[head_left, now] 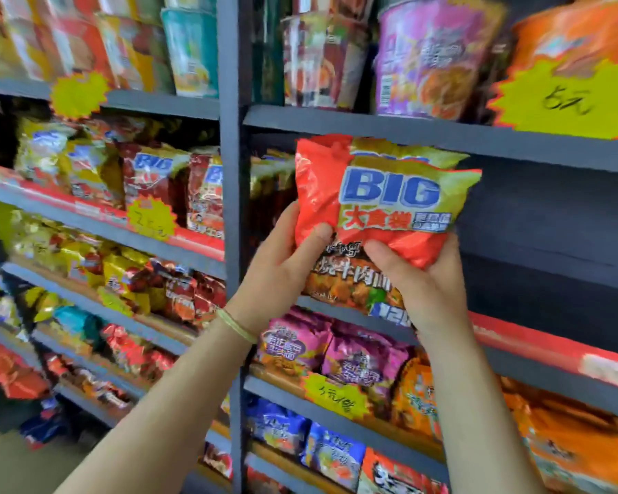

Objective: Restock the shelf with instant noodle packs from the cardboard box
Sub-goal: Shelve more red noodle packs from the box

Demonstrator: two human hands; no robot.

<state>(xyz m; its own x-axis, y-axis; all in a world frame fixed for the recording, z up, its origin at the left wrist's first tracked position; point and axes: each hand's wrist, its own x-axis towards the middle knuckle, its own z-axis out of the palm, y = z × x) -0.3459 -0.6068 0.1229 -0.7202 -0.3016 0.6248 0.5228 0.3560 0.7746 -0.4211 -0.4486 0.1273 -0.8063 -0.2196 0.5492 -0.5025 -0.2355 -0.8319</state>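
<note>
The noodle pack (382, 215) is held up in front of the shelf bay (550, 226) right of the upright post (232, 208), between the left hand (279, 276) at its lower left and the right hand (421, 279) at its lower right. Cup noodles (425, 55) stand on the shelf board (443, 131) above the pack, with a price tag (568, 101) on that board's front edge to the right; more packs (336, 354) lie on the shelf below the hands. Left of the post, further packs (179, 183) fill the neighbouring shelves
</note>
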